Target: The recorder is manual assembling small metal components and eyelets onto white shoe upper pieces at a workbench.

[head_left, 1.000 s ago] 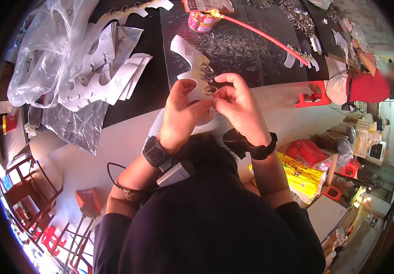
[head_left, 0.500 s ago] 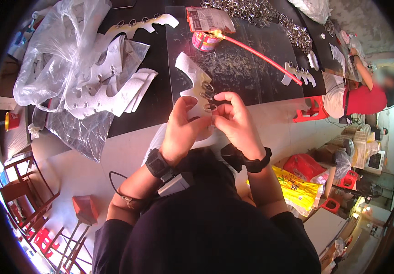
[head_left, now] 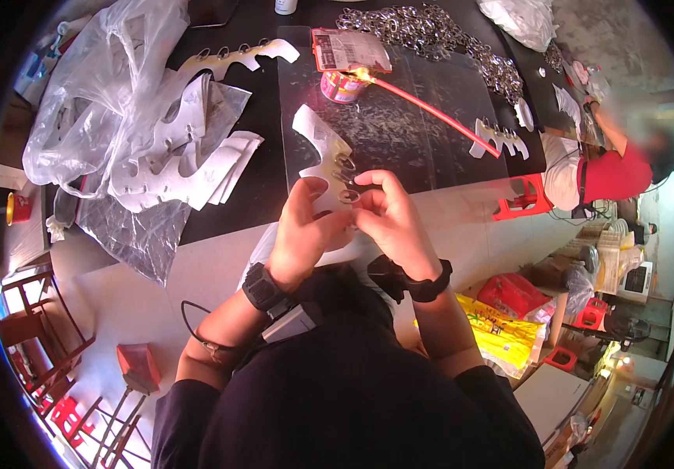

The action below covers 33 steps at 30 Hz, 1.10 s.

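Both hands are at a white scalloped strip (head_left: 315,141) with yellowish patches along it. It reaches over the near edge of the dark table. Several oval metal rings (head_left: 344,162) sit along its right side, one of them between my hands. My left hand (head_left: 296,238) is closed on the strip's near part, thumb pointing toward that ring. My right hand (head_left: 399,234) pinches the strip's near end beside the ring, with the index finger raised and bent above. The fingertips hide the exact pinch point.
A pink tin (head_left: 342,87) bears a flat printed sheet (head_left: 353,51) and a brush with a long red handle (head_left: 439,112). A heap of metal rings (head_left: 407,27) lies at the back. Ringed strips (head_left: 501,141) lie right; stacked white strips (head_left: 173,176) and clear plastic bags (head_left: 98,102) left. A co-worker (head_left: 614,176) sits at right.
The view has shifted slightly, so the table and its things appear a little lower and farther left. Both hands keep nearly the same hold on the strip.
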Available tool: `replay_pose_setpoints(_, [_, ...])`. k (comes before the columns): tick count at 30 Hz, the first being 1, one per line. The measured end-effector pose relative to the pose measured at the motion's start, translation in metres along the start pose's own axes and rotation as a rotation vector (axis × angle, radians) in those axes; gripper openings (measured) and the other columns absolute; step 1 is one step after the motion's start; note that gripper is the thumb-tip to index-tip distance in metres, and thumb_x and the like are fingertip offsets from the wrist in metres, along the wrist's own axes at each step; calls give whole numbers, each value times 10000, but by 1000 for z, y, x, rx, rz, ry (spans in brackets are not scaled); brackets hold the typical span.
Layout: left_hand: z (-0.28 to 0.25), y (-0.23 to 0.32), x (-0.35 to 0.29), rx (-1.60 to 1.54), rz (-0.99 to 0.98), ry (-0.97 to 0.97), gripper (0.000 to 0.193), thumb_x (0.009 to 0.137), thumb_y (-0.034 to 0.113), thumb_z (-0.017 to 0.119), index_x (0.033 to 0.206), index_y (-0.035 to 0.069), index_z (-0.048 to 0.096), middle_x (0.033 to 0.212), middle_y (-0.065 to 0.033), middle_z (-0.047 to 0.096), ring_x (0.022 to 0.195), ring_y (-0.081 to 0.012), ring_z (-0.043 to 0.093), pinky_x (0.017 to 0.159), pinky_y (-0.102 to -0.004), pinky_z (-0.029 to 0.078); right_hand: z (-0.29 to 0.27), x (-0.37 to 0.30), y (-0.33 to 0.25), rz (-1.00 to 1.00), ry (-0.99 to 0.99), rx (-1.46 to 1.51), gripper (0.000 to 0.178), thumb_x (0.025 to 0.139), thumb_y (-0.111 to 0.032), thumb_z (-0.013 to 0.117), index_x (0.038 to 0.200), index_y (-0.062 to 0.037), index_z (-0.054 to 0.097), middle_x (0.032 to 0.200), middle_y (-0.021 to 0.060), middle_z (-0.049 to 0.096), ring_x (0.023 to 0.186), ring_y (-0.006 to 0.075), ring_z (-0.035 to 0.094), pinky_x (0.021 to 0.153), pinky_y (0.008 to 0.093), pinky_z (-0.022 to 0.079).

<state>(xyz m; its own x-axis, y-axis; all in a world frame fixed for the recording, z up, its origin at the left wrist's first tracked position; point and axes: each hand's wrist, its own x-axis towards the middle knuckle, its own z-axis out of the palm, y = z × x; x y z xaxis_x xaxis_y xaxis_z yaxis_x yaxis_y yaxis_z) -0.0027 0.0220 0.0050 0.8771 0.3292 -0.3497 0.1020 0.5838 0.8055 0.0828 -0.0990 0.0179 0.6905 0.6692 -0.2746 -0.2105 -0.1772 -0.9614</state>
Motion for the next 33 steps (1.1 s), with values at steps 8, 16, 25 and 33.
replay_pose_setpoints(8, [-1,-3,2,7,-21,-30,441,732,-55,603,1104,-15,370,998,-137,574,879,-176,581,758,-290,469,-2,-1,1,3,5,8,366,766,51,535,1103,-19,411,796,54,564,708,78,525,622,218,430])
replay_pose_setpoints(16, [-2,-4,-2,1,-14,-11,434,732,-57,610,1099,-12,381,988,-118,567,874,-169,583,746,-282,469,0,-4,6,-12,4,-34,360,772,34,543,1103,-22,411,800,61,576,725,87,545,630,228,440])
replay_pose_setpoints(25, [0,-4,1,27,38,-8,434,735,-69,600,1107,-18,382,996,-109,555,878,-163,575,749,-275,466,-2,-1,10,-54,12,-41,370,769,30,549,1106,-24,408,787,62,569,718,93,544,627,235,441])
replay_pose_setpoints(33, [-4,-9,6,22,67,-14,436,723,-98,574,1105,-20,378,997,-123,556,865,-188,588,746,-285,476,-2,1,7,-84,22,-66,380,741,39,548,1094,-20,421,765,54,562,697,98,540,624,246,438])
